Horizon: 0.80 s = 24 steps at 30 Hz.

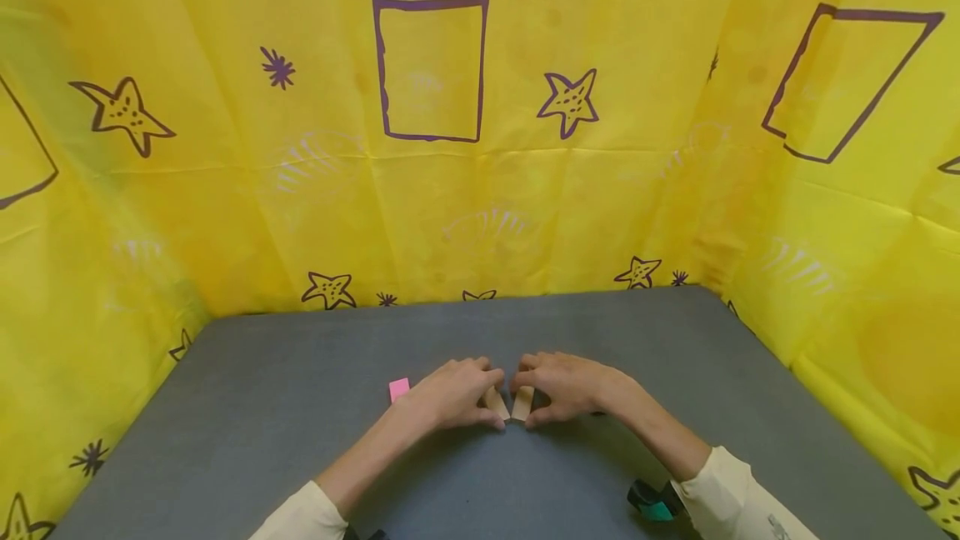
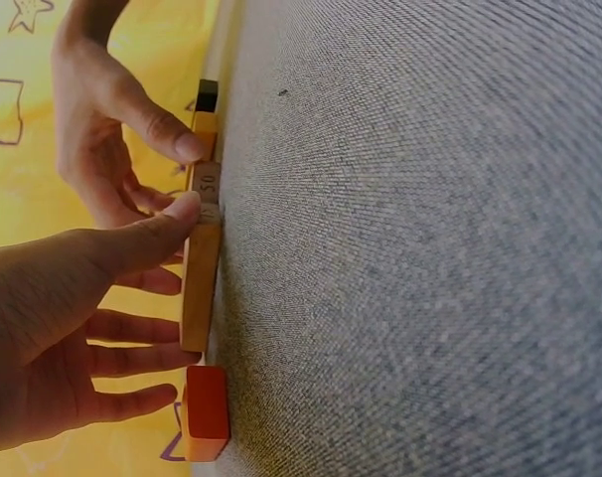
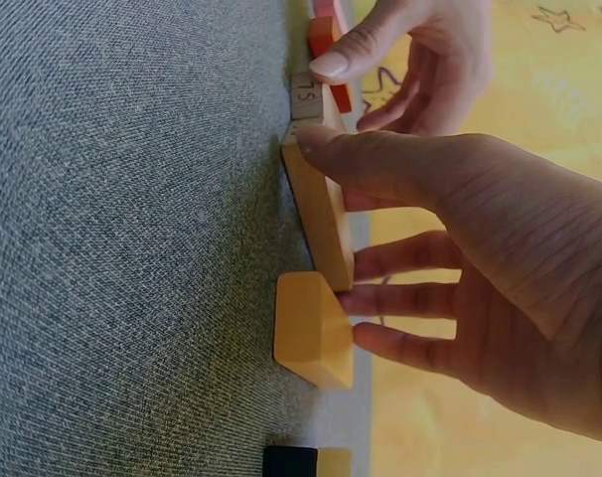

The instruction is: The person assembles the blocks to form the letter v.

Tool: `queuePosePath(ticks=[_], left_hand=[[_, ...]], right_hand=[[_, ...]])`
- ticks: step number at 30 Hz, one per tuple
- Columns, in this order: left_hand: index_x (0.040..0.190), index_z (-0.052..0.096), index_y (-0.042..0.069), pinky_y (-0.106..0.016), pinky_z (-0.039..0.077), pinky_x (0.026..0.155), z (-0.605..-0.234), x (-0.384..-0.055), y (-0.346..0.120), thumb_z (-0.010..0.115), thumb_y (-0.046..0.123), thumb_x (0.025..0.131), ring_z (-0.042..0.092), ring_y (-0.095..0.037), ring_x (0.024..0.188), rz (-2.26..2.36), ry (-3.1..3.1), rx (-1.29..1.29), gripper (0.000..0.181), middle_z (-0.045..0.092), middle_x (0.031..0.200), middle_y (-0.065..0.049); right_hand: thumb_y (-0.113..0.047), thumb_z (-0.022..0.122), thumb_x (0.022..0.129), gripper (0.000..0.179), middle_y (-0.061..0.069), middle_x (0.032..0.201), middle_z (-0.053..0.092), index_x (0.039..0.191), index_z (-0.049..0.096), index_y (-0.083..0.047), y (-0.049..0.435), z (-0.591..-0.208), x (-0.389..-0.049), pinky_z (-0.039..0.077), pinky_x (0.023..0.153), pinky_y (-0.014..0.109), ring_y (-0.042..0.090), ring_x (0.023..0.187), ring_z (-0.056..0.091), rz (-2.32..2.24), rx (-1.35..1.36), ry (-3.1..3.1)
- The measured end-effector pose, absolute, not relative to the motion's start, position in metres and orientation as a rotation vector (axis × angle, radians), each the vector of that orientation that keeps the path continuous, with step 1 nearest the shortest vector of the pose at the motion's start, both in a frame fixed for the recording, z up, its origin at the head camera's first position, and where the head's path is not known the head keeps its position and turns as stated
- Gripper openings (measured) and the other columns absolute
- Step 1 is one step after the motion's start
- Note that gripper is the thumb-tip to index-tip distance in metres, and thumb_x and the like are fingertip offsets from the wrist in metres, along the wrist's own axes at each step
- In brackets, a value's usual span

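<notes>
On the grey table, two plain wooden blocks stand close together at an angle, with printed numbers on their near ends. My left hand (image 1: 459, 394) pinches the left wooden block (image 1: 496, 402) between thumb and fingers. The right wooden block (image 1: 522, 404) is held the same way by my right hand (image 1: 566, 386). In the left wrist view, a red-orange block (image 2: 209, 407) lies close beside the left hand's fingers. A yellow-orange block (image 3: 301, 328) sits by the right fingertips in the right wrist view. Both of these are hidden behind the hands in the head view.
A pink block (image 1: 399, 389) lies left of the left hand. In the right wrist view, a black block (image 3: 291, 461) stands past the yellow-orange one. Yellow patterned cloth (image 1: 510, 190) walls in the grey table (image 1: 300, 373). A dark strap with a teal part (image 1: 652, 507) is by the right sleeve.
</notes>
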State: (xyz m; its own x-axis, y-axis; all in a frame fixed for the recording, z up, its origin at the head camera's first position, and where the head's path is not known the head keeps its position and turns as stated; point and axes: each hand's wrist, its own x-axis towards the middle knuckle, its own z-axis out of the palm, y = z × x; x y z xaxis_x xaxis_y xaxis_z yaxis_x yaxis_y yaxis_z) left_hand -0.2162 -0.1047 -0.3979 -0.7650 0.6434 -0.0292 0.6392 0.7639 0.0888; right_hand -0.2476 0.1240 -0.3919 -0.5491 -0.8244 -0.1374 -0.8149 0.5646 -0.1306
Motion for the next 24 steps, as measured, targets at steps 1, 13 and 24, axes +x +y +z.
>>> queuePosePath(ticks=[1,13,24], left_hand=[[0.118,0.070,0.016,-0.021,0.046,0.066,-0.3983,-0.2162,-0.1047,0.082,0.055,0.085,0.050,-0.009,0.072,0.111,2.897,1.052,0.053,0.063,0.095,0.000],[0.117,0.070,0.016,-0.023,0.047,0.067,-0.3996,-0.2172,-0.1044,0.082,0.056,0.084,0.051,-0.008,0.073,0.093,2.900,1.065,0.052,0.064,0.095,0.001],[0.128,0.070,0.019,-0.048,0.057,0.100,-0.3955,-0.2172,-0.1052,0.078,0.061,0.086,0.067,-0.020,0.106,0.129,2.890,0.968,0.060,0.071,0.122,-0.003]], right_hand=[[-0.047,0.078,0.092,0.039,-0.004,0.119,0.065,0.125,0.071,-0.028,0.1242,-0.3923,-0.2476,0.053,0.088,0.033,0.009,0.097,0.056,-0.076,-1.387,2.613],[-0.047,0.078,0.092,0.040,-0.003,0.120,0.065,0.126,0.070,-0.027,0.1245,-0.3924,-0.2474,0.053,0.090,0.035,0.009,0.098,0.057,-0.080,-1.386,2.613],[-0.050,0.077,0.093,0.046,-0.002,0.128,0.063,0.131,0.067,-0.026,0.1257,-0.3911,-0.2479,0.052,0.100,0.045,0.013,0.111,0.060,-0.085,-1.381,2.613]])
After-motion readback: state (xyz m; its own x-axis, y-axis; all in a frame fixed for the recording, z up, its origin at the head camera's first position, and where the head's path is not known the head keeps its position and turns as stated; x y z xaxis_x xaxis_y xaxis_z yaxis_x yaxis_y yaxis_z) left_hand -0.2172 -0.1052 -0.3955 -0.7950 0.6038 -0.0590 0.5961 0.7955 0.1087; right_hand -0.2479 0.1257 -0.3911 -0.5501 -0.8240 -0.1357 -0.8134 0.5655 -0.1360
